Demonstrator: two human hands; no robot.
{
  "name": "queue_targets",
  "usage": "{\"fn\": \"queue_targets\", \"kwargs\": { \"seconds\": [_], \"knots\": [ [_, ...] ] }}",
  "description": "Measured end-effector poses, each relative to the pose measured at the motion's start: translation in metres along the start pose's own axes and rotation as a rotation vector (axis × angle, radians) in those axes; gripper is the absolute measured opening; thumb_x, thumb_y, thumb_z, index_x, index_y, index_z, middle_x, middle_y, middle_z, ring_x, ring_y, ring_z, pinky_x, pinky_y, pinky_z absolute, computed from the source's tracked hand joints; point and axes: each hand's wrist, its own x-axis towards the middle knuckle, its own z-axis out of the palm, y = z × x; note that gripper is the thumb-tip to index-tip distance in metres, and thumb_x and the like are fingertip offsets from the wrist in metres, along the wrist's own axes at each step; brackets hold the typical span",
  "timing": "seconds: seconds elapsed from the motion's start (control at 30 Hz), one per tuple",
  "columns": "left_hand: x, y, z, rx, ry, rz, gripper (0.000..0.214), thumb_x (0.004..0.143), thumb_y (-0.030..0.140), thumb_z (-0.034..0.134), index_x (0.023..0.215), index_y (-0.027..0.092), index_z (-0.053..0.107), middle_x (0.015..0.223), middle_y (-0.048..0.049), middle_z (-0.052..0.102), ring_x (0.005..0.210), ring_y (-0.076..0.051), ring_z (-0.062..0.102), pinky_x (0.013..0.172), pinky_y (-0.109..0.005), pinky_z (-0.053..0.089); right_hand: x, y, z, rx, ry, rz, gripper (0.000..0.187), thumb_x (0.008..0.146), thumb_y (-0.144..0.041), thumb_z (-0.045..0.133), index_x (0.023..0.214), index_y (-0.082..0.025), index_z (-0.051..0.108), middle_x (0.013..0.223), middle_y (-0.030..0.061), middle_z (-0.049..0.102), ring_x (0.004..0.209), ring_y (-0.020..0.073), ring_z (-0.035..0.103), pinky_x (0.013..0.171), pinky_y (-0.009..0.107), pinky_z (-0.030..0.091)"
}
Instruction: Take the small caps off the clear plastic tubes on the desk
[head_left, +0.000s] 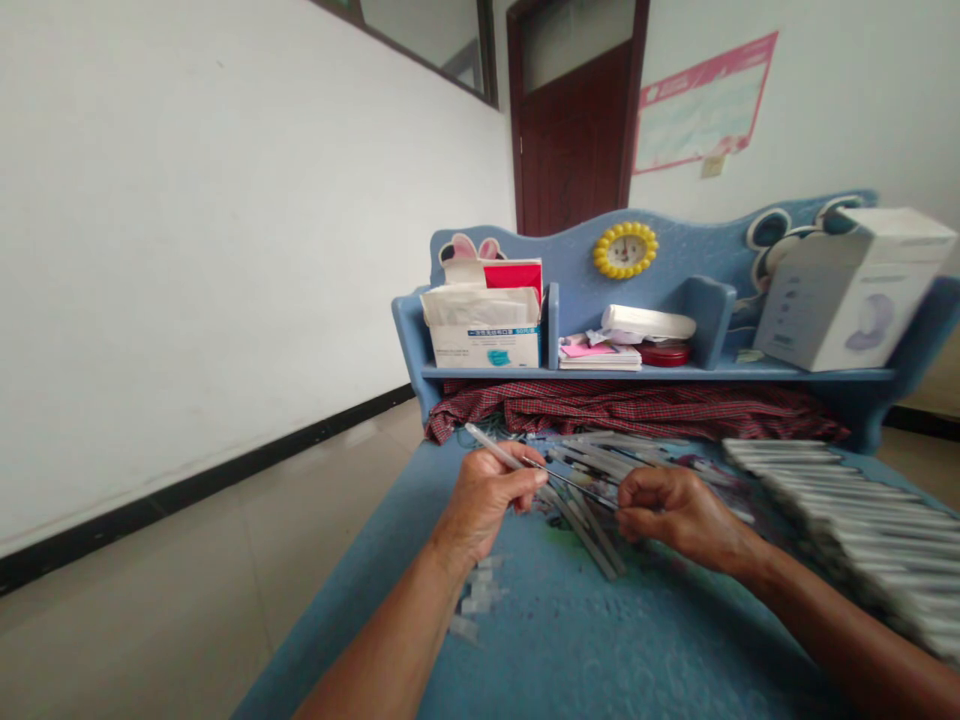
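My left hand (491,492) is closed round a translucent plastic tube (487,441), which slants up to the left. My right hand (671,513) pinches the far end of a thin dark rod (577,484). This rod runs between both hands, and its left end lies at the mouth of the tube; whether it is inside, I cannot tell. Behind and below the hands, more translucent tubes (586,530) and dark thin pieces lie loosely heaped on the blue desk (600,640). Several small clear pieces (480,595), like caps, sit beside my left forearm.
Many whitish tubes (870,520) lie in a row at the right. A checked cloth (637,405) is bunched under the blue shelf (487,374). On the shelf stand a mask box (487,335), a white roll (649,321), a red tin (664,354) and a tall white box (847,300).
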Motion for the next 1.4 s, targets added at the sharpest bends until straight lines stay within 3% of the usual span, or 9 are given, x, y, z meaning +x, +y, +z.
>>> {"fn": "queue_targets", "kwargs": {
  "seconds": [0.6,0.77,1.03,1.4],
  "knots": [
    [0.0,0.0,-0.002,-0.041,0.006,-0.023,0.017,0.058,0.016,0.068,0.072,0.012,0.061,0.044,0.004,0.051,0.038,-0.005,0.042,0.039,-0.018,0.03,0.001,-0.001,0.0,-0.041,0.038,-0.019,0.012,0.073,-0.023,0.052,0.064,-0.015,0.052,0.055,-0.0008,0.055,0.05,0.0083,0.047,0.051,0.021,0.038],
    [0.002,0.006,-0.006,-0.113,0.01,-0.006,0.015,0.059,0.016,0.066,0.072,0.011,0.061,0.042,0.0038,0.049,0.038,-0.005,0.041,0.039,-0.017,0.029,0.0,-0.003,0.0,-0.011,0.046,-0.013,0.012,0.072,-0.024,0.052,0.065,-0.015,0.052,0.055,-0.0006,0.055,0.05,0.0086,0.048,0.051,0.021,0.039],
    [0.009,0.012,-0.019,-0.315,0.111,0.025,0.013,0.057,0.012,0.064,0.07,0.01,0.061,0.067,-0.0017,0.061,0.042,-0.002,0.044,0.04,-0.015,0.033,0.0,0.001,-0.003,-0.007,0.02,-0.011,0.012,0.073,-0.024,0.052,0.065,-0.014,0.052,0.056,-0.0004,0.055,0.051,0.0085,0.048,0.052,0.021,0.04],
    [0.011,0.011,-0.02,-0.432,0.14,0.018,0.012,0.057,0.009,0.063,0.069,0.01,0.061,0.065,-0.0018,0.06,0.042,-0.002,0.044,0.038,-0.014,0.032,0.0,-0.002,-0.002,-0.022,0.03,0.004,0.017,0.072,-0.029,0.053,0.063,-0.015,0.052,0.054,-0.0004,0.056,0.049,0.009,0.05,0.05,0.021,0.041]
  ]
}}
